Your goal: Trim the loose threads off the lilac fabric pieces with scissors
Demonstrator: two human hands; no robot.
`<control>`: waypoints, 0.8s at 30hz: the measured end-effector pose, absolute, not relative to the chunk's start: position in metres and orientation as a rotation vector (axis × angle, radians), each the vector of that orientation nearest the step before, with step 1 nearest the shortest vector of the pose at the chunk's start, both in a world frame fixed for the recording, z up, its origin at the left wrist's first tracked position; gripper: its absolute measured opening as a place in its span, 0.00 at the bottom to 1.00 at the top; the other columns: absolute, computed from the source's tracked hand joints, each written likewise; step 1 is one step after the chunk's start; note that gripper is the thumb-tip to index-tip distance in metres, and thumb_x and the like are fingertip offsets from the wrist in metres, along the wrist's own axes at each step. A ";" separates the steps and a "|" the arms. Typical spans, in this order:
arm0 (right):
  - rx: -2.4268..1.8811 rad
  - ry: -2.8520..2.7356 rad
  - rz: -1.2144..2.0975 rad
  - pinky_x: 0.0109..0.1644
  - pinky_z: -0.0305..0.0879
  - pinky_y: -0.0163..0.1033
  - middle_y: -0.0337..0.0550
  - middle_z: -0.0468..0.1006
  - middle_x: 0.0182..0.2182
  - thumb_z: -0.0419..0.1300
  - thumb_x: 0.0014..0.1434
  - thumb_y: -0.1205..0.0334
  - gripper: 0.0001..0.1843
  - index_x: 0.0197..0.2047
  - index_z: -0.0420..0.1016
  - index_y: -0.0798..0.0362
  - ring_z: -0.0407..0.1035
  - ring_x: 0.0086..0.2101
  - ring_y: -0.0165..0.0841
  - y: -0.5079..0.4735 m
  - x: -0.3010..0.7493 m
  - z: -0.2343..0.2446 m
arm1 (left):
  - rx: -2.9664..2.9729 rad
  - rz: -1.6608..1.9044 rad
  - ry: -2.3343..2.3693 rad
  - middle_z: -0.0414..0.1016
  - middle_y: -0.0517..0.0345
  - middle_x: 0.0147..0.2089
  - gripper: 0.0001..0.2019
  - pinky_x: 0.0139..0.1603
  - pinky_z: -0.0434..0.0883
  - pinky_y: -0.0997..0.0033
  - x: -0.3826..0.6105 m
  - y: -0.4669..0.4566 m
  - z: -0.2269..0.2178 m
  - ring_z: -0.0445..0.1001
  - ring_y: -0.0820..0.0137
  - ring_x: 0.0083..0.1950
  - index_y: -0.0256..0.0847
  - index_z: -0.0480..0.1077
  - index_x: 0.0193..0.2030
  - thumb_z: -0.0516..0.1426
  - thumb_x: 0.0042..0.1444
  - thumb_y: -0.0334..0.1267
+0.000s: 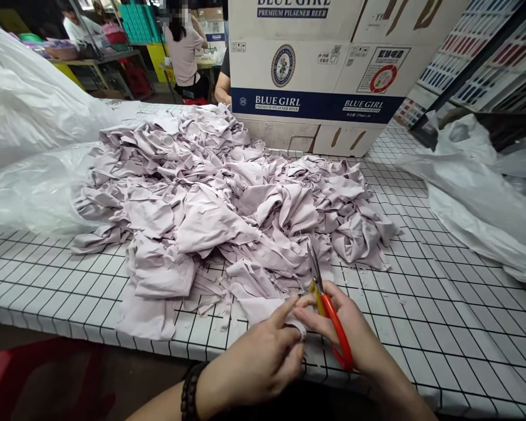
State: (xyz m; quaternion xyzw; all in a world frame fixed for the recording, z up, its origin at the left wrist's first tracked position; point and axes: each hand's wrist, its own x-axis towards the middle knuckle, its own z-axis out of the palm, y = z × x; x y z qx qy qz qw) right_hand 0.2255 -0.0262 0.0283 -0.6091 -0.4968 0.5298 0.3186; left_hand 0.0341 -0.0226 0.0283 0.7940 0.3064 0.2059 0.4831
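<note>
A pale mauve fabric piece [258,305] trails from the heap to my left hand [256,362], whose fingers are closed on its near edge. My right hand [357,330] is wrapped around scissors [339,334] with red handles, a yellow part near the pivot, and blades pointing up and away from me, slightly parted. The fingertips of both hands meet or nearly meet at the cloth. Just beyond them spreads a large heap of crumpled mauve fabric pieces [214,219], with thin strips and scraps scattered along its near side.
The table has a white cloth with a black grid [421,316]. Behind the heap stands a Blue Girl carton [315,70]. Clear plastic bags [35,175] lie left, more plastic [477,181] right. Co-workers [186,47] sit in the background. A red stool [26,374] is below left.
</note>
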 end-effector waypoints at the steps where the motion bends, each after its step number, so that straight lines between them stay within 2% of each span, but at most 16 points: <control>1: -1.618 -1.306 1.364 0.44 0.69 0.41 0.43 0.79 0.37 0.67 0.51 0.48 0.21 0.35 0.61 0.49 0.73 0.37 0.36 -0.020 0.218 0.027 | 1.907 0.535 0.787 0.64 0.44 0.67 0.12 0.61 0.68 0.61 0.028 -0.023 0.031 0.68 0.58 0.64 0.40 0.77 0.42 0.52 0.62 0.31; 4: -1.795 -1.433 1.178 0.38 0.68 0.41 0.43 0.78 0.37 0.69 0.46 0.49 0.24 0.34 0.57 0.47 0.73 0.35 0.39 -0.005 0.191 0.023 | 1.790 0.711 1.031 0.78 0.46 0.50 0.15 0.53 0.72 0.63 0.004 -0.020 0.030 0.76 0.59 0.54 0.40 0.78 0.34 0.49 0.63 0.32; 6: -1.901 -1.621 1.011 0.36 0.66 0.42 0.42 0.78 0.34 0.68 0.46 0.51 0.24 0.34 0.56 0.47 0.73 0.34 0.41 0.002 0.173 0.021 | 1.707 0.830 1.267 0.79 0.48 0.40 0.13 0.43 0.73 0.65 -0.011 -0.015 0.020 0.78 0.62 0.42 0.39 0.76 0.34 0.50 0.62 0.34; 9: -1.877 -1.800 0.896 0.38 0.64 0.43 0.42 0.77 0.33 0.68 0.45 0.58 0.22 0.35 0.57 0.47 0.72 0.35 0.42 0.003 0.152 0.016 | 1.589 0.886 1.592 0.75 0.53 0.37 0.07 0.34 0.72 0.68 -0.026 -0.007 0.000 0.73 0.68 0.31 0.38 0.71 0.39 0.53 0.57 0.32; 14: -1.817 -1.822 0.869 0.42 0.61 0.45 0.42 0.75 0.30 0.58 0.50 0.66 0.10 0.32 0.58 0.48 0.71 0.34 0.41 0.000 0.149 0.004 | 1.598 0.822 1.596 0.72 0.57 0.39 0.10 0.36 0.72 0.68 -0.033 -0.001 -0.017 0.70 0.72 0.29 0.38 0.68 0.44 0.54 0.55 0.30; 17: -1.825 -1.745 0.891 0.37 0.62 0.43 0.40 0.73 0.27 0.55 0.51 0.64 0.07 0.33 0.58 0.48 0.68 0.30 0.38 0.003 0.165 0.004 | 1.703 0.752 1.506 0.72 0.55 0.43 0.12 0.41 0.73 0.65 -0.033 0.001 -0.014 0.71 0.72 0.32 0.40 0.68 0.46 0.54 0.55 0.28; 20: -1.773 -1.666 0.995 0.31 0.63 0.38 0.38 0.73 0.28 0.56 0.53 0.58 0.09 0.34 0.57 0.48 0.68 0.27 0.34 0.007 0.185 0.017 | 1.828 0.764 1.439 0.69 0.51 0.51 0.18 0.52 0.71 0.59 -0.029 0.005 -0.010 0.73 0.65 0.47 0.42 0.67 0.51 0.56 0.54 0.27; 22: -1.660 -1.631 1.128 0.29 0.64 0.36 0.38 0.73 0.30 0.58 0.54 0.54 0.12 0.35 0.58 0.48 0.67 0.26 0.31 0.010 0.198 0.034 | 1.949 0.812 1.367 0.63 0.47 0.59 0.25 0.60 0.67 0.55 -0.022 0.010 -0.008 0.67 0.59 0.59 0.44 0.65 0.58 0.60 0.53 0.28; 24: -1.485 -1.591 1.289 0.28 0.63 0.34 0.37 0.71 0.29 0.61 0.54 0.51 0.14 0.36 0.62 0.49 0.66 0.26 0.29 0.011 0.208 0.056 | 2.084 0.813 1.273 0.59 0.46 0.64 0.28 0.63 0.64 0.52 -0.012 0.017 -0.006 0.62 0.55 0.64 0.47 0.65 0.60 0.63 0.52 0.32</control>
